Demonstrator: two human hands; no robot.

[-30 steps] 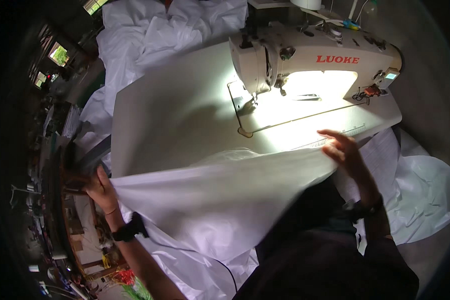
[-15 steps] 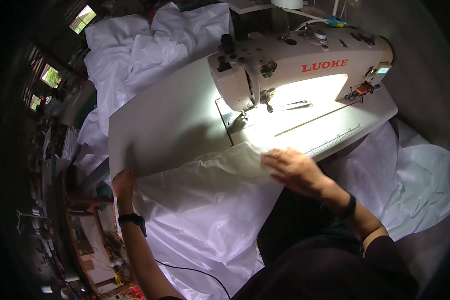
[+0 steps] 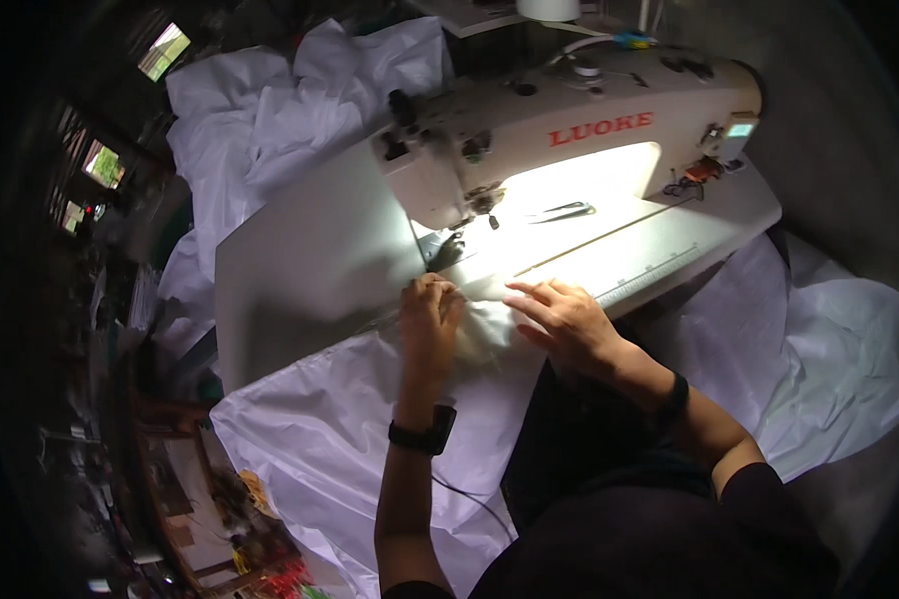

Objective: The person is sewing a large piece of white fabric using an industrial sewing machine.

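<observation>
White fabric [image 3: 340, 399] drapes over the front edge of the sewing table and hangs down toward my lap. My left hand [image 3: 428, 314] is closed at the fabric's upper edge, its fingers bent in a pinch just in front of the presser foot [image 3: 450, 246]. Close by on the right, my right hand [image 3: 569, 321] rests at the same edge with fingers apart, the fingertips touching or nearly touching the cloth. The sewing machine [image 3: 569, 110] stands beyond both hands, its lamp lighting the bed brightly.
Metal tweezers [image 3: 561, 212] lie on the machine bed under the arm. A heap of white fabric [image 3: 300, 110] sits at the back left, and more white cloth [image 3: 839, 359] hangs at the right. A dark cord [image 3: 474, 496] crosses the fabric near my left forearm.
My left hand has moved right, from the table's left edge to beside my right hand near the presser foot. The fabric's left part has slipped lower. The view has shifted slightly.
</observation>
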